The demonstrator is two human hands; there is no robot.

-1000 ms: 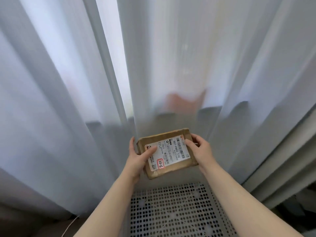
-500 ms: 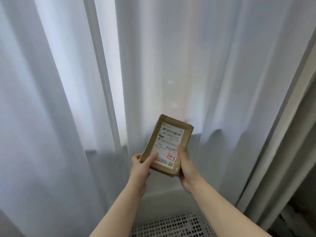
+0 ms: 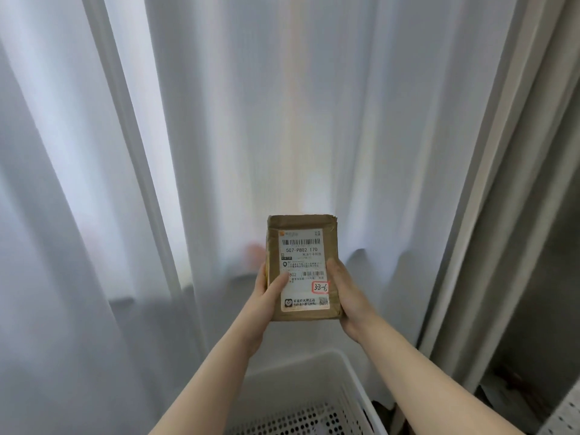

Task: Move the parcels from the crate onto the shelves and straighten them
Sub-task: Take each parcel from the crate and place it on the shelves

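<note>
A small brown cardboard parcel (image 3: 303, 265) with a white shipping label, marked "33-6" in a red box, is held upright in front of me. My left hand (image 3: 266, 298) grips its lower left edge, thumb lying across the label. My right hand (image 3: 346, 298) grips its lower right edge, thumb along the side. Below, the white perforated crate (image 3: 314, 375) shows its far rim and part of its holed wall; I cannot see what lies inside. No shelf is clearly in view.
Pale sheer curtains (image 3: 219, 136) fill the whole background right behind the parcel. A thicker grey drape (image 3: 514, 215) hangs at the right, with a dark gap and floor clutter beside it at the lower right.
The parcel has turned from lying sideways to standing upright with its label facing me, and it sits higher above the crate. Both hands shifted to its lower edges.
</note>
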